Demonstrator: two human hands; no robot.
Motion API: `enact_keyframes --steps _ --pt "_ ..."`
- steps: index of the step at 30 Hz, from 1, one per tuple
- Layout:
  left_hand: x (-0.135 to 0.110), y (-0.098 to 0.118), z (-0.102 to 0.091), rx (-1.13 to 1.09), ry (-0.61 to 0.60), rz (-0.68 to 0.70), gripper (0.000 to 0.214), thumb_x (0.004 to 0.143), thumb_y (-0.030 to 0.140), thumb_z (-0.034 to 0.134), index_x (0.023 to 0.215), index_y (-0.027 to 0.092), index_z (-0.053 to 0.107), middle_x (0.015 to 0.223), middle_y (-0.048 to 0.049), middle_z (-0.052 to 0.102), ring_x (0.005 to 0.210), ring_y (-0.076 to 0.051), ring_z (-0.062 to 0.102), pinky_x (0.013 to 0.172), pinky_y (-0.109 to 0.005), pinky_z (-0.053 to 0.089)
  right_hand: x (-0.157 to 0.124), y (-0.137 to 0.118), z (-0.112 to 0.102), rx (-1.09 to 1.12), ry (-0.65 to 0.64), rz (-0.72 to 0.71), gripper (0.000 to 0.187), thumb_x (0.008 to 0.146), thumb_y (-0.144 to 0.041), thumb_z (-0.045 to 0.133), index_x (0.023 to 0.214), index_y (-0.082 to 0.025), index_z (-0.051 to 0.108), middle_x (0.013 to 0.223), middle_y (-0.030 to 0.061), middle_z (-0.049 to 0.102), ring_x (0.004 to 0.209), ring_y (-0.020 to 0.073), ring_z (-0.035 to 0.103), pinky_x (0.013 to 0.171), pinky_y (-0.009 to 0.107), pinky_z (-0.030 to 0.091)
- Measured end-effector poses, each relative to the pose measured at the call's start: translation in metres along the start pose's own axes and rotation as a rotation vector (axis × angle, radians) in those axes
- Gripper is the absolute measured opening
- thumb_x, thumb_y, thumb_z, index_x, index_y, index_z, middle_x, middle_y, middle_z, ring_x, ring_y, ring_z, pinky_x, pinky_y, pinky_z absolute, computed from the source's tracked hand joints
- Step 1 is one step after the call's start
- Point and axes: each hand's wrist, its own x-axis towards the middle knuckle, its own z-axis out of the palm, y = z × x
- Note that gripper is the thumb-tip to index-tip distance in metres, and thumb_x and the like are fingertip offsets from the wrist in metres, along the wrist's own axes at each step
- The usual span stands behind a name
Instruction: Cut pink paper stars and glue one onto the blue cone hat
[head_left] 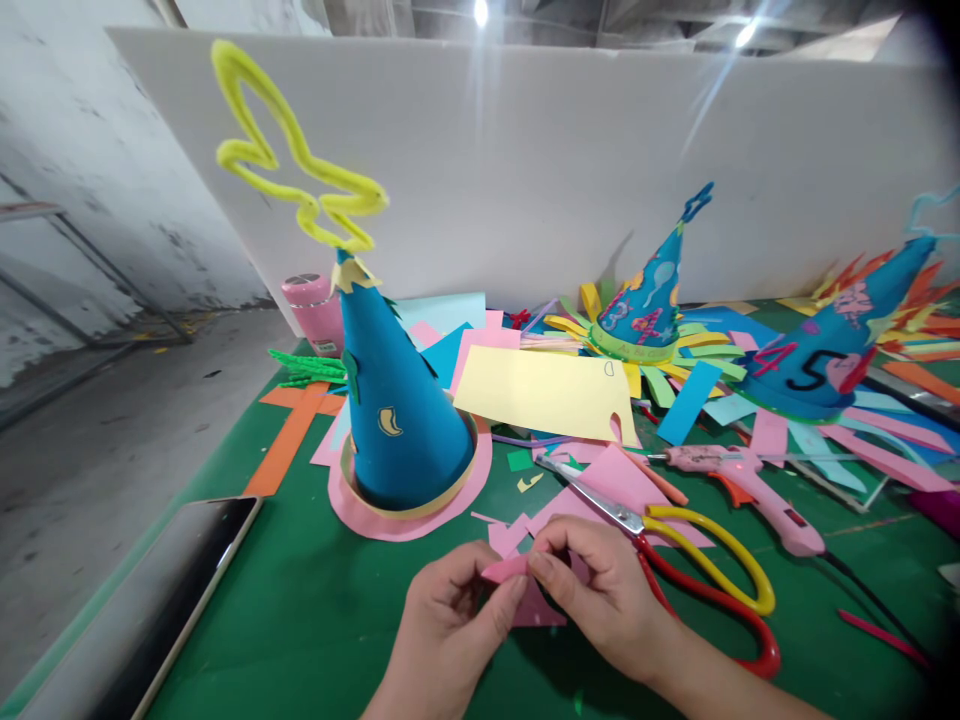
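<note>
Between the fingertips of both my hands is a small piece of pink paper (507, 569). My left hand (459, 610) pinches its left end, and my right hand (589, 580) pinches the right end. Just beyond them stands a blue paper cone hat (409, 420) with a pink brim (405, 528), a yellow moon-like cutout on its side and a yellow pipe-cleaner shape (300, 165) on its tip. Scissors (637, 522) with red and yellow handles lie beside my right hand, their blades over pink paper scraps (607, 485).
A pink glue gun (750, 485) with its cord lies at right. Behind it stand two decorated blue cone hats (645, 300) (832, 350). Yellow paper (544, 390) lies mid-table, a phone (150, 610) at the left edge, a pink container (313, 310) behind. A white board (525, 180) rises at the back.
</note>
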Motion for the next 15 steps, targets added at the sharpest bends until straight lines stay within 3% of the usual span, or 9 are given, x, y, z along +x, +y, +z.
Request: enact_keyframes --steps 15 --pt "-0.0009 -0.0015 0.0028 -0.082 -0.001 -0.049 0.015 0.068 0.026 0.064 0.061 0.014 0.059 0.056 0.0024 0.050 0.053 -0.009 0.043 0.049 -0.019 0.036 -0.0011 0.0009 0.0019 0.021 0.003 -0.003 0.014 0.084 -0.023 0.047 0.073 -0.017 0.054 0.062 -0.0023 0.050 0.056 0.0095 0.046 0.051 0.019 0.035"
